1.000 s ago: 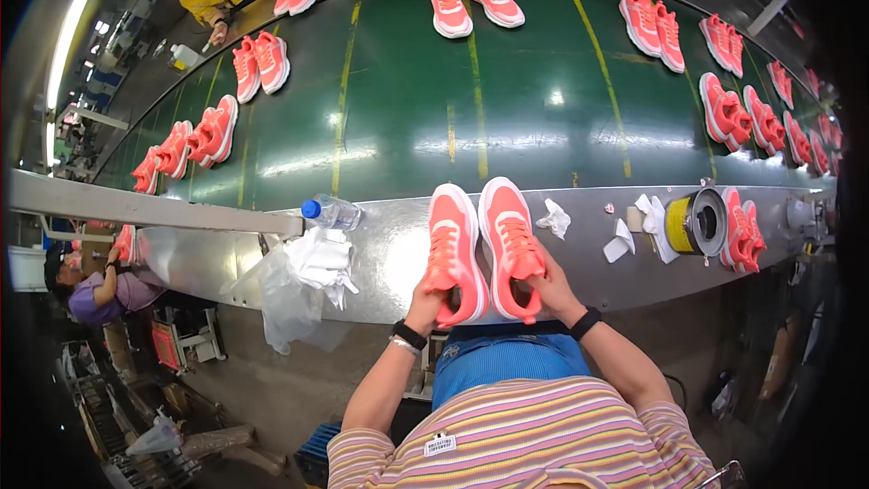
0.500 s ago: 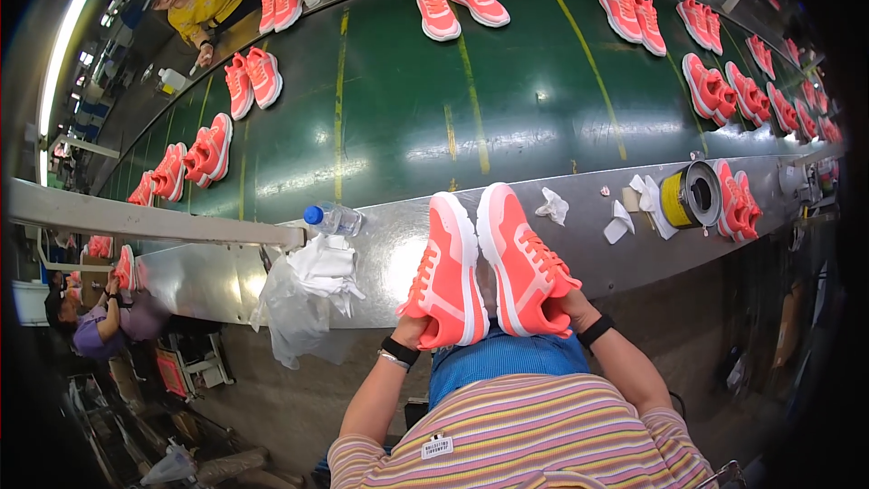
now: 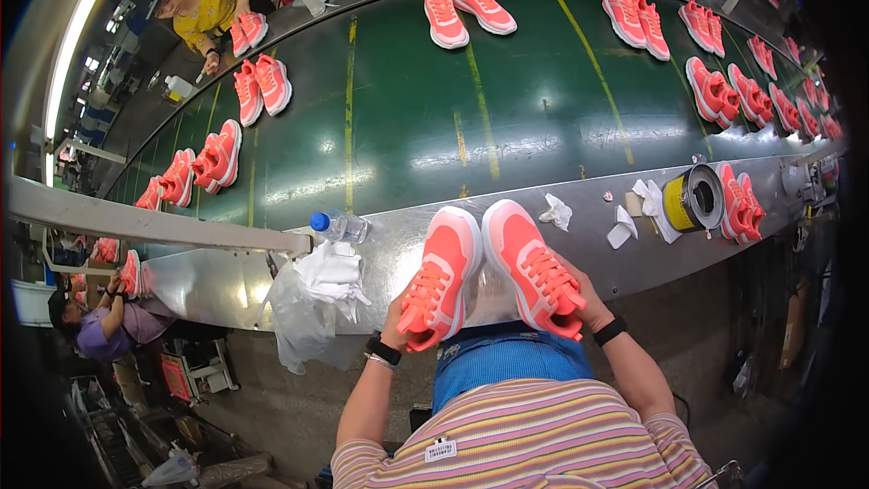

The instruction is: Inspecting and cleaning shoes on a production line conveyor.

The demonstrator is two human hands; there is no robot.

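Note:
My left hand [image 3: 396, 321] grips a coral-pink sneaker [image 3: 441, 276] by its heel end. A matching sneaker [image 3: 534, 263] is held the same way by my right hand [image 3: 590, 301]. Both shoes point away from me over the front edge of the metal ledge [image 3: 398, 258], toes close together and heels spread apart. Their laced uppers face up and the pale soles show along the sides. Most of my fingers are hidden behind the shoes.
Beyond the ledge runs a green conveyor belt [image 3: 407, 109] carrying several pairs of matching sneakers. A blue-capped bottle [image 3: 339, 225], white cloths [image 3: 328, 273], a yellow-banded can [image 3: 692, 199] and another pair [image 3: 740, 204] rest on the ledge. Two co-workers handle shoes at the left.
Both sneakers have turned so that their laced tops show more and their heels stand farther apart. The co-worker in yellow has drawn a pair of sneakers off the belt's far edge.

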